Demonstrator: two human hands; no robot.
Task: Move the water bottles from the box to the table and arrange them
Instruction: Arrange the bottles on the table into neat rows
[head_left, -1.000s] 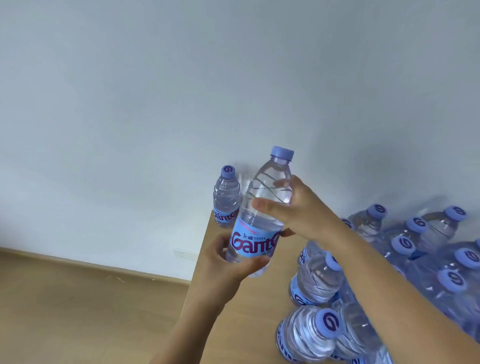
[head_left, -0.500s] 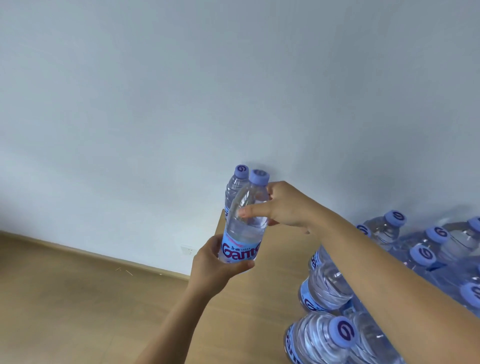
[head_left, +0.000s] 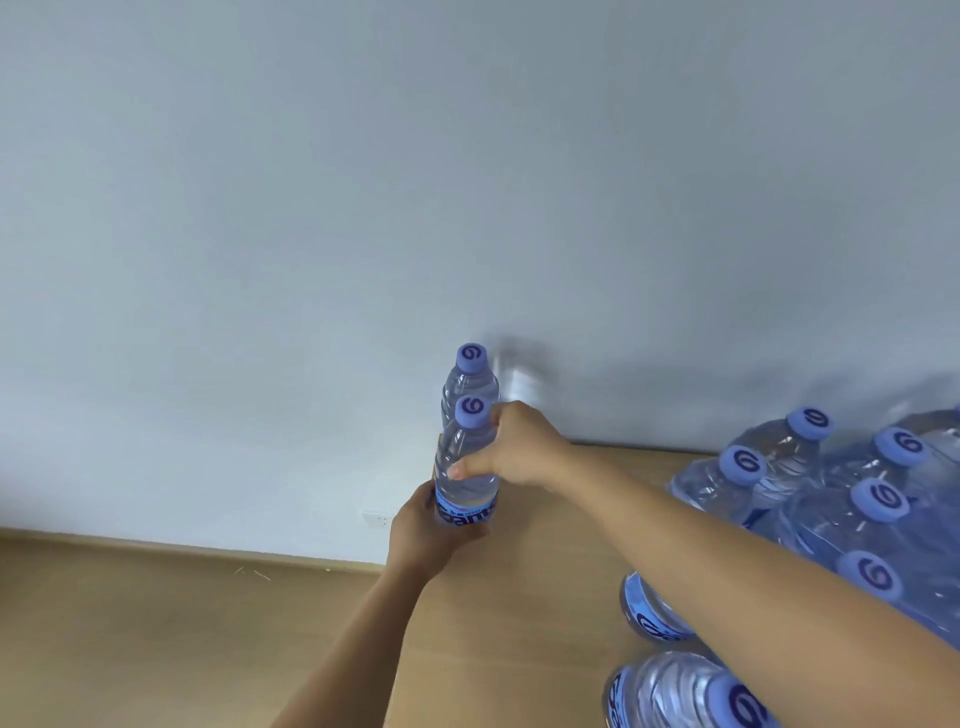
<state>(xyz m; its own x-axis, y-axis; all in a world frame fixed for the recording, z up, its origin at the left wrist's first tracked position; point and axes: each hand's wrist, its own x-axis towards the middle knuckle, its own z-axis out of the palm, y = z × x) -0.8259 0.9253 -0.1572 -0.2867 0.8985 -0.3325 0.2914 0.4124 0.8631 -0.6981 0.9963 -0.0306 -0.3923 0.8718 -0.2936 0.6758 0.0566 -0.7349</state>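
Bare forearms (head_left: 727, 561) — no sleeves.

We cannot see the base of the held water bottle (head_left: 466, 467): the left hand (head_left: 423, 538) wraps over its label, leaving only part of the lettering readable, and the right hand (head_left: 511, 449) covers its right shoulder. The rear bottle (head_left: 470, 382) behind it shows only cap and upper body. At the right, the cluster of bottles (head_left: 878, 499) runs off the picture's edge, and the right forearm (head_left: 727, 571) hides several of them. The nearest bottle (head_left: 680, 693) is cut by the bottom edge. The wall socket (head_left: 376, 519) is too small to make out.
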